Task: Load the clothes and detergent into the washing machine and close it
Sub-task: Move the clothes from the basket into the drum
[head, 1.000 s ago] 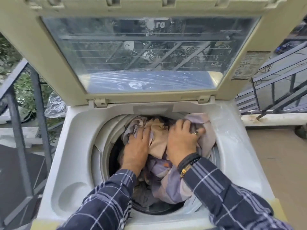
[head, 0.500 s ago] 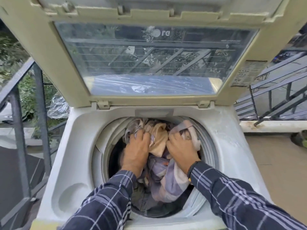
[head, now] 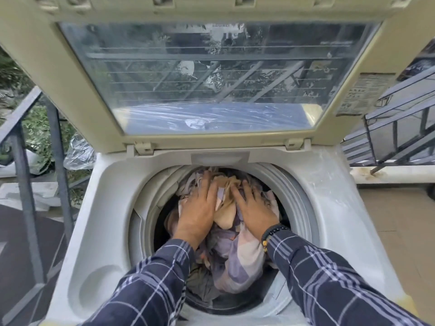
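A white top-loading washing machine [head: 334, 208] stands in front of me with its glass-paned lid [head: 211, 78] raised upright. Its round drum opening holds a heap of clothes [head: 237, 255] in lilac, beige and grey. My left hand [head: 200, 208] lies flat on the pile's left side, fingers spread. My right hand [head: 254, 208], with a bead bracelet at the wrist, lies flat on the right side, fingers apart. Both palms press down on the fabric inside the drum. No detergent is in view.
A dark metal railing [head: 23, 161] runs along the left, with plants and a crumpled plastic bag [head: 80, 154] behind it. More railing [head: 400, 128] stands at the right above a tiled floor [head: 404, 231]. A round recess [head: 101, 285] sits in the machine's front left top.
My right hand has let go of the bunched cloth at the drum's right rim and flattened on the pile. The clothes have sunk lower into the drum. The view has come closer.
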